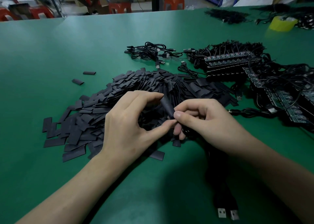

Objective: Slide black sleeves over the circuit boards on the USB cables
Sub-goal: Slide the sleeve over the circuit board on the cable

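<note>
— Item in hand: one black sleeve [167,106], held up over the sleeve pile [95,121], in the middle of the green table [51,53].

— Hands?

— Drawn close together, both on that sleeve. The left hand [134,120] pinches it, forefinger at the far end and thumb near the lower end. The right hand [203,120] presses its thumb on the near mouth, with the other fingers curled over dark cable [219,172]. That cable runs toward the viewer to two USB plugs [227,212] lying flat on the table.

— Orientation?

— The long axis is tilted. The far end points up and away, slightly left. The near end points down at the right thumb. The sleeve looks rounded, not flat like those in the pile.

— Is the board inside?

— I cannot tell; the fingers hide that end.

— Recommendation for the step?

— In my judgement, keep the mouth squeezed open and feed the board in straight along the axis. Draw the sleeve with the left hand and steady the cable with the right. A skewed entry would likely snag a corner.

— Surroundings?

— Stacked circuit boards [227,60] with cables lie to the right. A loose bundle of cables [149,52] lies beyond the pile.
</note>
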Available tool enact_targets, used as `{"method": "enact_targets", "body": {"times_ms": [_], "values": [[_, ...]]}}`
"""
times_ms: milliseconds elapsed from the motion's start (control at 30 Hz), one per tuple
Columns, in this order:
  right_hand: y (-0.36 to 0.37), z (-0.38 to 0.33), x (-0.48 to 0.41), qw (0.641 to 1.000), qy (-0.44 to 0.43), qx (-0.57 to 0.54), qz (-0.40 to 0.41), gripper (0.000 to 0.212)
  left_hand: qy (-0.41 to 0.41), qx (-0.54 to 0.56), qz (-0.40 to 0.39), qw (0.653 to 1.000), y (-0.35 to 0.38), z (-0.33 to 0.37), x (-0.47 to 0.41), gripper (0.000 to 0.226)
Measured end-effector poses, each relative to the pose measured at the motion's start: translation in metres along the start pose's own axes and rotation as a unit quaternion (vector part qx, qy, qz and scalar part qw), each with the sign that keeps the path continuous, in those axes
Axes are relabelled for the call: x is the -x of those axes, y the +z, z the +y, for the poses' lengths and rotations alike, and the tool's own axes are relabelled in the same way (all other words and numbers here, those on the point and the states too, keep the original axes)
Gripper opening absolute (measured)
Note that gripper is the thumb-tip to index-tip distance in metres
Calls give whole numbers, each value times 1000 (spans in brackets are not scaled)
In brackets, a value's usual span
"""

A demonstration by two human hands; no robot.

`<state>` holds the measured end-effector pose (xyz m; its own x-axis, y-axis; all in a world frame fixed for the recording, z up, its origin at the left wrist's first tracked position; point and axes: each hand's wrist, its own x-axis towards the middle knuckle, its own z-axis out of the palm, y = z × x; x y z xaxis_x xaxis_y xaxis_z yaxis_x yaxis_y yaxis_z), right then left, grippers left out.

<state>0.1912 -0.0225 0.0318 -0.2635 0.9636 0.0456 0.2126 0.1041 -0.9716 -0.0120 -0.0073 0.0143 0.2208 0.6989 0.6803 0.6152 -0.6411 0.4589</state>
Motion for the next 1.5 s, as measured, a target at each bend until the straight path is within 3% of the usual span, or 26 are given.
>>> {"method": "enact_targets", "body": {"times_ms": [200, 600, 733, 800, 867, 967, 1100, 1200, 1367, 1500], "values": [[0, 0, 0, 987, 17, -154, -53, 16, -22, 104, 14, 994, 2, 6, 0, 50], [-5, 2, -1, 984, 10, -157, -79, 33, -13, 91, 19, 996, -3, 7, 0, 50], [-5, 3, 0, 996, -30, -80, -31, 12, -13, 93, 19, 995, -3, 7, -1, 50], [-6, 4, 1, 987, -133, 72, 46, 12, -14, 97, 13, 995, -4, 6, -1, 50], [-10, 4, 1, 936, -255, 223, 95, 12, -18, 104, 2, 994, -4, 6, -1, 50], [-14, 5, 0, 866, -354, 331, 120, 10, -23, 103, -13, 994, -4, 6, -1, 50], [-17, 4, 1, 808, -396, 415, 136, 14, -29, 101, -26, 994, -3, 6, -1, 50], [-15, 3, 2, 787, -404, 445, 142, 12, -29, 103, -37, 994, -3, 6, -1, 50], [-12, 2, 2, 772, -401, 477, 123, 12, -4, 87, -67, 994, -4, 2, -1, 52], [-13, 4, 1, 802, -383, 451, 84, 9, 28, 61, -68, 995, -4, -1, -1, 51]]}}
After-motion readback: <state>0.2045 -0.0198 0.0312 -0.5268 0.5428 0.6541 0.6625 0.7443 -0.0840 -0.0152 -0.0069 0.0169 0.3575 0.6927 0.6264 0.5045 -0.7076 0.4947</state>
